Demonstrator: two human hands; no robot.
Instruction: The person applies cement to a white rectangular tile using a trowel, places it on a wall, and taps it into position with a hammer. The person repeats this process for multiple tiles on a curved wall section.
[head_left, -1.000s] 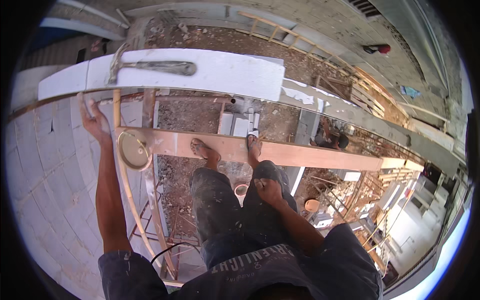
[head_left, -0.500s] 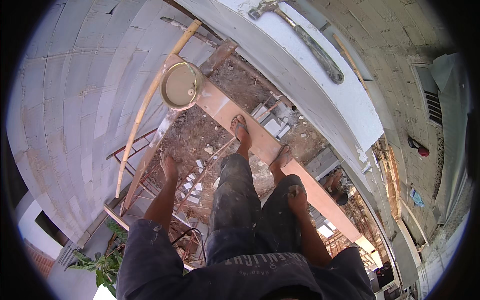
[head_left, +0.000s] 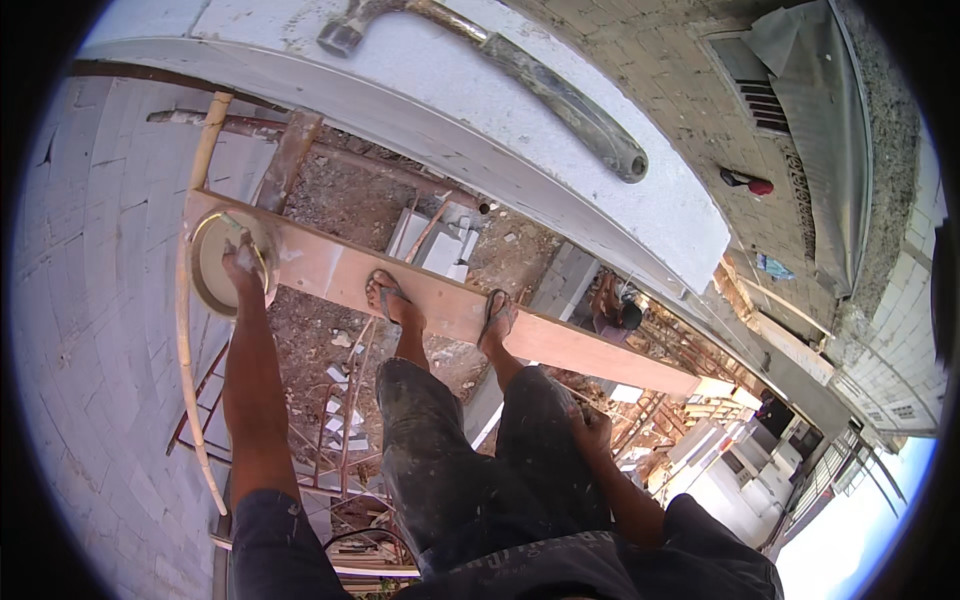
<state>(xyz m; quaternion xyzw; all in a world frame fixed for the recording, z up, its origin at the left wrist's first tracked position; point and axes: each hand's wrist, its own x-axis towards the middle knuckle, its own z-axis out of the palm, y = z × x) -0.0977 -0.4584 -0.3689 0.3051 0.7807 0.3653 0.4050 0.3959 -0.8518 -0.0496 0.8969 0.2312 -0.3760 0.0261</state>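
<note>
Left hand (head_left: 243, 268) has been brought over the bucket (head_left: 208, 286), flanked by bamboo pole (head_left: 186, 380), mouth facing upward; grip cannot be told.

Bucket (head_left: 199, 288): dull beige
Mix (head_left: 213, 266): greyish beige
Plank (head_left: 335, 266): salmon-orange, whitish smear
Hammer grip (head_left: 562, 95): black, streaked grey
Block (head_left: 440, 90): white
Bamboo pole (head_left: 185, 350): yellowish tan
Trousers (head_left: 430, 430): charcoal, pale-flecked
Shirt (head_left: 275, 545): dark navy
Left wall (head_left: 90, 300): pale grey, darker joint lines
</note>
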